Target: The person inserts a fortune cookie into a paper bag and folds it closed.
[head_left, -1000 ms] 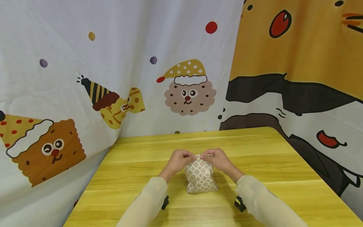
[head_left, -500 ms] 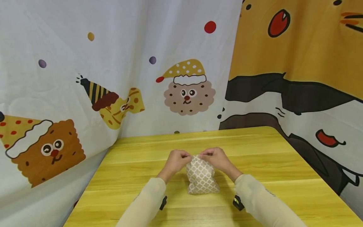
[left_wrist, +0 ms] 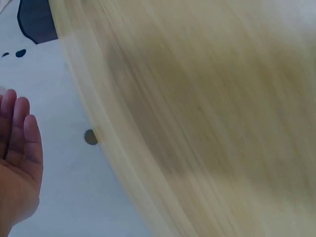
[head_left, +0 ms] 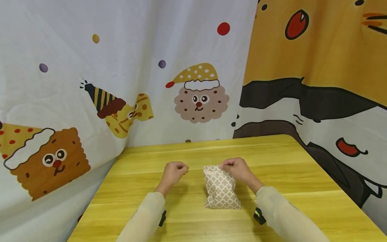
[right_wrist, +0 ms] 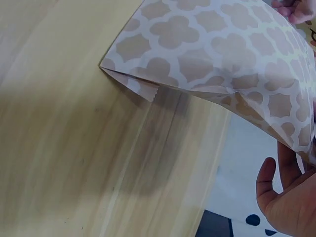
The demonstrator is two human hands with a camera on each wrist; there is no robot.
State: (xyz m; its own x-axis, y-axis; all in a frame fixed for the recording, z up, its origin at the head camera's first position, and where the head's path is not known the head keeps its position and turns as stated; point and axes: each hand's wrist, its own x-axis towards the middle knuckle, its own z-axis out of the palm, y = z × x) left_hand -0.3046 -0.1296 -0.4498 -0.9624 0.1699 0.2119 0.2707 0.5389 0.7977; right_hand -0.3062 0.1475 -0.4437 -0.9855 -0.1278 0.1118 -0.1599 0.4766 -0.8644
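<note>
A beige paper bag (head_left: 221, 191) with a white lattice pattern stands on the table, its top edge folded over. My right hand (head_left: 241, 170) pinches the top right corner of the bag. To the left of the bag my left hand (head_left: 173, 174) hovers above the table, apart from the bag, with nothing visible in it. In the left wrist view the left hand (left_wrist: 20, 158) shows its outer fingers loosely bent. From the right wrist, the patterned side of the bag (right_wrist: 197, 47) fills the top, and the right hand (right_wrist: 294, 200) is at its upper end. The bag's contents are hidden.
The yellow wood-grain table (head_left: 145, 215) extends on all sides of the bag. Behind it hangs a white curtain (head_left: 136, 43) printed with cartoon figures. Dark wrist devices (head_left: 259, 216) sit below both sleeves.
My left hand has let go of the bag's top edge and moved left. The right hand still pinches its corner, and the bag has shifted slightly right.
</note>
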